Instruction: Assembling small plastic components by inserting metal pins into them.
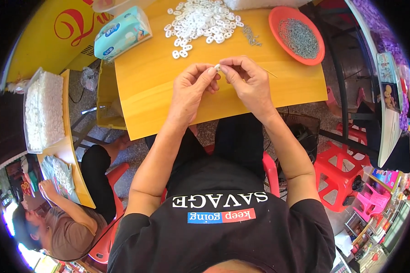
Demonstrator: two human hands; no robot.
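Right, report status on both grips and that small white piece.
Left grip and right grip meeting at small white piece, held between fingertips. White heap beyond, apart from both grips. Nothing seen in the way.

The white pile [201, 20] blocks ahead; bare tabletop [146, 91] gives passage leftward.

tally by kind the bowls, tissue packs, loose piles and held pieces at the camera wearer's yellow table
Red bowl: 1
Tissue pack: 1
Loose white pile: 1
Loose grey pile: 1
Held white piece: 1
Total: 5
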